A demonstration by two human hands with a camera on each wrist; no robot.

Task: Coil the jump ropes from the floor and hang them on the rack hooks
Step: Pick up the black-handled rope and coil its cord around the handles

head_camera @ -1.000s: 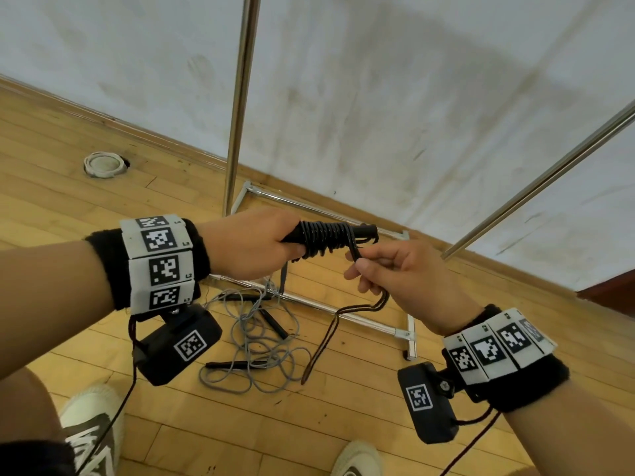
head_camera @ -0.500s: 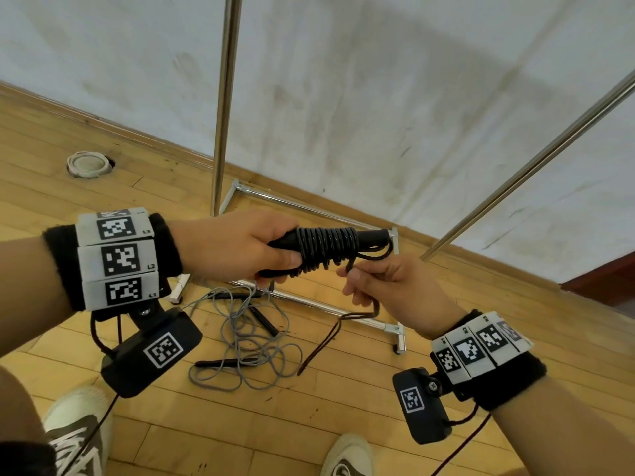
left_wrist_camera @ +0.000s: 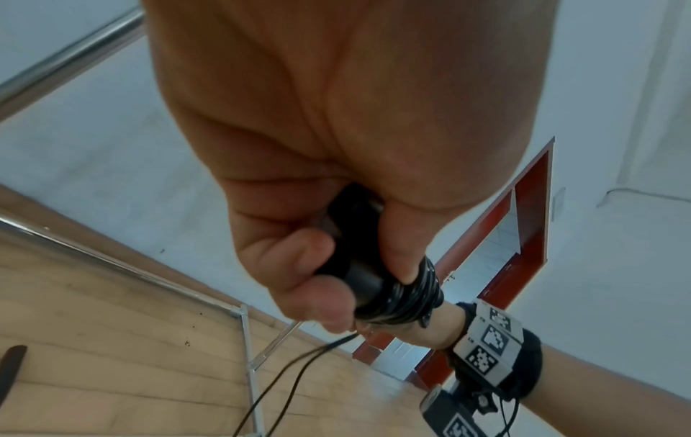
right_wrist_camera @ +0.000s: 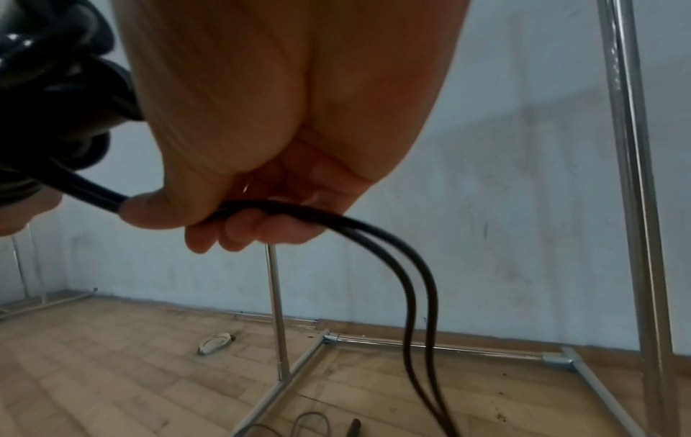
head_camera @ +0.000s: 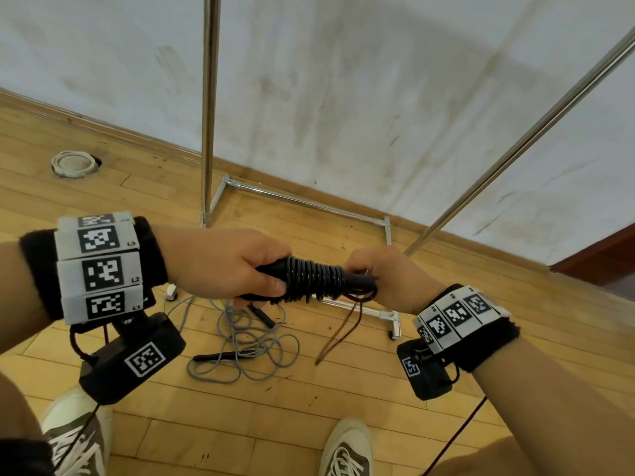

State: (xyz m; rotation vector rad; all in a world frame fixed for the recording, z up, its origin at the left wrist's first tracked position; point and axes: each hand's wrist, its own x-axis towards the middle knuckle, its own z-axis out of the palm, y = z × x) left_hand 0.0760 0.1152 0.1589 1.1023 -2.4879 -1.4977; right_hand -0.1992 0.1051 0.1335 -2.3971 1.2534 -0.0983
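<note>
My left hand [head_camera: 237, 266] grips the black handles [left_wrist_camera: 359, 278] of a black jump rope [head_camera: 316, 280], whose cord is wound in tight turns around them. My right hand [head_camera: 381, 276] is at the handles' right end and pinches the doubled black cord [right_wrist_camera: 284, 211]. A short loop of that cord hangs down [head_camera: 338, 333] toward the floor. A grey jump rope [head_camera: 247, 341] with black handles lies tangled on the wooden floor below my hands. The metal rack [head_camera: 208, 108] stands behind it; no hooks are in view.
The rack's base bars [head_camera: 302, 201] lie on the floor by the wall, with a caster [head_camera: 395, 329] at the front right. A round floor cover [head_camera: 73, 163] sits far left. My shoes [head_camera: 347, 448] are at the bottom edge. A red door frame [left_wrist_camera: 531, 207] is at right.
My right hand has moved up to the right end of the handles, drawing the cord with it. More turns sit on the handles and the hanging loop is shorter. The view shifted slightly.
</note>
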